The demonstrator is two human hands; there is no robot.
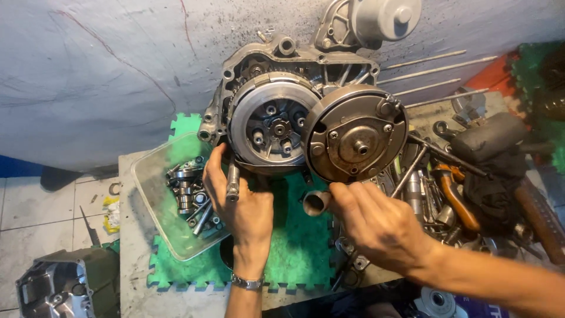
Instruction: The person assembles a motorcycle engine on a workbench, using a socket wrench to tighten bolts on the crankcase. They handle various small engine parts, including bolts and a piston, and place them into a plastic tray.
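Note:
A motorcycle engine case stands on a green foam mat, with a round clutch pack and a larger round clutch housing side by side on its open face. My left hand reaches under the clutch pack and grips a short metal shaft-like tool. My right hand holds a short metal tube socket just below the housing.
A clear plastic tray of bolts and small engine parts sits left of the mat. Wrenches, rods and tools are heaped at the right. Long studs stick out of the engine. An engine cover lies on the floor at lower left.

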